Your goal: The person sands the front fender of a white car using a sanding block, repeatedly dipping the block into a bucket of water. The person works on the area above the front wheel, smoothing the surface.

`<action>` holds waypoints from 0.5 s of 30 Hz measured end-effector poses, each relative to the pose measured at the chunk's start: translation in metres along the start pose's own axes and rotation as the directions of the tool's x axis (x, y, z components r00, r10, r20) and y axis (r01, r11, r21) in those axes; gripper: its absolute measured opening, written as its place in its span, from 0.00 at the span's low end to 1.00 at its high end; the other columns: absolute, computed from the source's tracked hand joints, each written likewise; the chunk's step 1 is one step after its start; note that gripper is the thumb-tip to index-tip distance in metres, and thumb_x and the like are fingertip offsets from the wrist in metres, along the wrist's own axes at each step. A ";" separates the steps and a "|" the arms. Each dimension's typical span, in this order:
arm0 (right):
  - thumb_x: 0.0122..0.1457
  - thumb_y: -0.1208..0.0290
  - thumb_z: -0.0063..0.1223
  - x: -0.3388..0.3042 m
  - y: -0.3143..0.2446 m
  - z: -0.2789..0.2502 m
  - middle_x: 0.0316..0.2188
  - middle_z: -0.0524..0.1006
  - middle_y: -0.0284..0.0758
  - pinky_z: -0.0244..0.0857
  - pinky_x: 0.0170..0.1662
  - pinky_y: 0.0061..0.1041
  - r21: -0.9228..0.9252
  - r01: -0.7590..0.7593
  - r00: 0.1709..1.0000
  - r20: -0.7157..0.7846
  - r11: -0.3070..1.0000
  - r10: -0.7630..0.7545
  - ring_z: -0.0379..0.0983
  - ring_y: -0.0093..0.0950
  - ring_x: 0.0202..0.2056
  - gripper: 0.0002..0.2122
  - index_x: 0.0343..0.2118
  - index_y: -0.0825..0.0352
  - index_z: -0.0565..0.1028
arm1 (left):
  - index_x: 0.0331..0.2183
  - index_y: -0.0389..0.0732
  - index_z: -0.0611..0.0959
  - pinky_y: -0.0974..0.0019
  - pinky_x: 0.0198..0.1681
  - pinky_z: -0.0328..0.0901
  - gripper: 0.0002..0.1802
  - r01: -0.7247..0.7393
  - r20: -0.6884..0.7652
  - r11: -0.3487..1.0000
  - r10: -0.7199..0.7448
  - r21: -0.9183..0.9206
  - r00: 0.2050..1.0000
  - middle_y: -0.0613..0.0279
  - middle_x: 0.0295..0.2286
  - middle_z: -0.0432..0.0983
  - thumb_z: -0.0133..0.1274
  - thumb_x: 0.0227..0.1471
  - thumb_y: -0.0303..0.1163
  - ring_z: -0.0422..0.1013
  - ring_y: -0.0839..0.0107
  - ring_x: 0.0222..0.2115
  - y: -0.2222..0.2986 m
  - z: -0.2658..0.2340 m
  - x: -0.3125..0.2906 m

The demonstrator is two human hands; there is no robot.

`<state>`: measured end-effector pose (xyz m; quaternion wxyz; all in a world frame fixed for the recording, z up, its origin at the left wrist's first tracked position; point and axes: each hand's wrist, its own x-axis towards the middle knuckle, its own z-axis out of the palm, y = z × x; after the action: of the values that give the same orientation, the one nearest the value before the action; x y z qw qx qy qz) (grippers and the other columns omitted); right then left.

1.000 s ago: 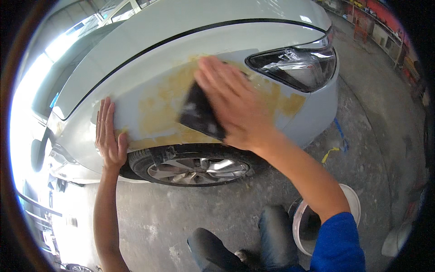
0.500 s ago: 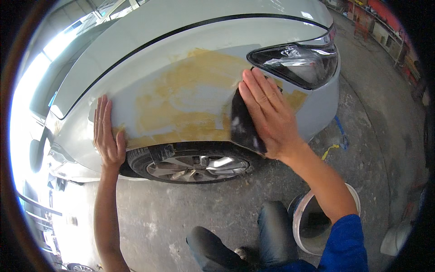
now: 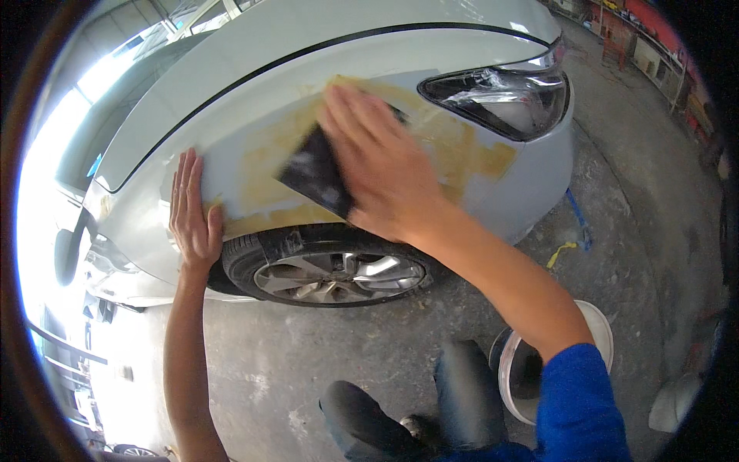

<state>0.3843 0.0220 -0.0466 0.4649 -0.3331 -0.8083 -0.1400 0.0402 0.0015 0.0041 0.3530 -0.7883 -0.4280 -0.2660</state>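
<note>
A pale car fender (image 3: pixel 254 115) curves in front of me, with patches of yellowish filler (image 3: pixel 462 162) over grey primer. My right hand (image 3: pixel 389 169), slightly blurred, presses a black sheet of sandpaper (image 3: pixel 312 165) against the middle of the patched area. The sheet sticks out on the left of the fingers, and a dark corner shows beyond them; the palm hides the rest. Over on the left, my left hand (image 3: pixel 194 212) rests flat on the fender above the wheel arch, fingers extended, holding nothing.
Below the arch sits the front wheel (image 3: pixel 339 279); the headlight (image 3: pixel 504 100) is at upper right. A white bucket (image 3: pixel 603 331) stands on the concrete floor beneath my right arm. Near the bumper lie a blue strap (image 3: pixel 579 219) and a yellow piece (image 3: pixel 560 252).
My right hand has swept left with the sandpaper, from beside the headlight to the middle of the filler. My left hand stays against the fender; the view has shifted slightly.
</note>
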 end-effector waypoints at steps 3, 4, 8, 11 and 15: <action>0.48 0.64 0.60 0.000 0.005 0.001 0.74 0.53 0.44 0.44 0.76 0.44 0.033 0.011 1.000 0.019 0.999 -0.011 0.46 0.43 0.75 0.44 0.71 0.71 0.58 | 0.67 0.36 0.67 0.45 0.72 0.51 0.37 0.010 0.028 1.000 -0.010 -0.018 1.000 0.46 0.68 0.60 0.37 0.68 0.52 0.55 0.45 0.70 0.003 -0.005 0.001; 0.49 0.65 0.60 -0.023 0.013 -0.007 0.75 0.52 0.43 0.44 0.76 0.44 0.038 -0.008 0.999 0.032 0.999 0.007 0.45 0.43 0.75 0.44 0.71 0.69 0.57 | 0.68 0.36 0.66 0.46 0.72 0.50 0.37 0.024 0.045 0.999 -0.022 -0.023 0.999 0.47 0.68 0.59 0.37 0.68 0.52 0.54 0.45 0.70 0.003 -0.008 -0.003; 0.56 0.69 0.59 -0.167 0.025 -0.072 0.75 0.53 0.43 0.43 0.76 0.44 0.042 -0.392 0.887 0.282 0.919 0.366 0.46 0.42 0.75 0.39 0.72 0.62 0.58 | 0.69 0.35 0.61 0.47 0.73 0.46 0.40 0.119 0.092 0.991 -0.125 0.065 0.988 0.44 0.70 0.53 0.44 0.67 0.51 0.49 0.47 0.71 0.022 -0.002 0.000; 0.64 0.65 0.53 -0.286 0.009 -0.126 0.68 0.66 0.44 0.54 0.70 0.39 0.056 -0.928 0.365 0.347 0.369 0.864 0.63 0.42 0.67 0.29 0.68 0.66 0.64 | 0.69 0.34 0.60 0.48 0.74 0.43 0.44 0.122 0.141 0.992 -0.122 0.013 0.982 0.41 0.69 0.53 0.50 0.65 0.52 0.48 0.47 0.72 0.088 0.016 0.050; 0.64 0.64 0.56 -0.467 0.018 -0.181 0.52 0.78 0.38 0.60 0.62 0.42 0.415 -0.878 -0.061 0.397 -0.239 0.916 0.73 0.36 0.54 0.19 0.54 0.68 0.77 | 0.67 0.30 0.63 0.50 0.74 0.45 0.45 0.042 0.014 0.999 -0.043 0.033 0.999 0.40 0.69 0.53 0.53 0.62 0.53 0.50 0.48 0.71 0.183 0.058 0.102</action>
<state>0.6771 -0.2520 -0.3476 0.5137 -0.6497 -0.2828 0.4839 0.2550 0.0261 -0.0181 0.3571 -0.7750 -0.4516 -0.2606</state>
